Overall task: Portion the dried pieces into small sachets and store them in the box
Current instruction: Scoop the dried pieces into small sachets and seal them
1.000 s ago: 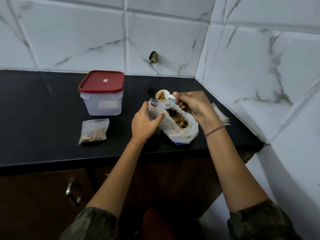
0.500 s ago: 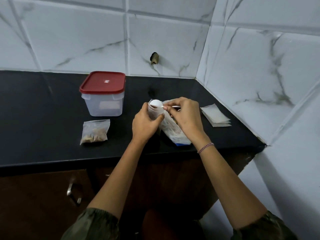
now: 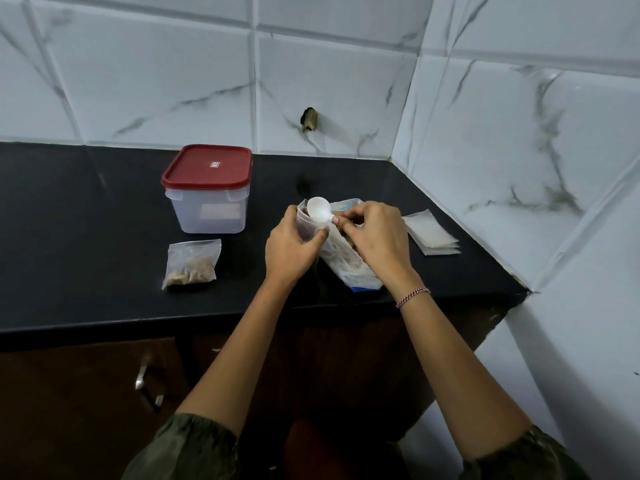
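Spoon (image 3: 319, 210) tipped over the mouth of the sachet (image 3: 306, 226), bowl turned face-down and showing only its white back, where a second earlier it had stood level and loaded with dried pieces. Load judged to have dropped into the sachet; a few dark bits visible at its mouth, the rest hidden by fingers. Left hand (image 3: 292, 249) wrapped around the sachet, grip clamped on it, upright on the counter (image 3: 86, 220). Right hand (image 3: 375, 237) pinched shut on the spoon handle, moved leftward from above the big bag (image 3: 346, 268) of dried pieces, which lay slumped just behind. One filled sachet (image 3: 191, 263) lying flat, near the box (image 3: 207, 192), lid on. Empty sachets (image 3: 431, 232) stacked to the right. Portioning judged early: second sachet part-filled, nothing boxed yet.
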Demonstrator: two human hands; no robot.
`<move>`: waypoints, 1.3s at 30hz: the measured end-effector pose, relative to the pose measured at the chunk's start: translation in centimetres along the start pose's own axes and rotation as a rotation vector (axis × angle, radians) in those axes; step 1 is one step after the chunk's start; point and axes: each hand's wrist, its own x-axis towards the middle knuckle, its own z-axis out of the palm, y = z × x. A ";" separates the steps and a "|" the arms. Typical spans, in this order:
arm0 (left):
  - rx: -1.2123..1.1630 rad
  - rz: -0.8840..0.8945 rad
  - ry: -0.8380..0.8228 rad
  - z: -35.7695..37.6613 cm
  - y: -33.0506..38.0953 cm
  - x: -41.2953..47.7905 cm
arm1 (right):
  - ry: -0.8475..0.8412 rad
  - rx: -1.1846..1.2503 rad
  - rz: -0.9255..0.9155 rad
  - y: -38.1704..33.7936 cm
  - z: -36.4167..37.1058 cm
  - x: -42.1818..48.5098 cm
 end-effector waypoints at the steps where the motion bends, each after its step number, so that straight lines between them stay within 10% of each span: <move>1: 0.001 0.006 0.005 0.0 0.1 -0.1 | 0.021 0.004 0.005 -0.1 -0.1 0.1; 9: -0.039 -0.038 0.169 -1.5 -0.1 -1.1 | 0.041 0.263 0.181 -0.9 0.1 0.4; 30: -0.126 -0.046 0.238 -4.7 0.1 -1.6 | -0.303 -0.207 0.040 -4.1 4.7 -1.0; 39: -0.228 -0.075 0.182 -5.0 1.0 -0.9 | -0.480 0.350 0.030 -5.2 2.5 -2.0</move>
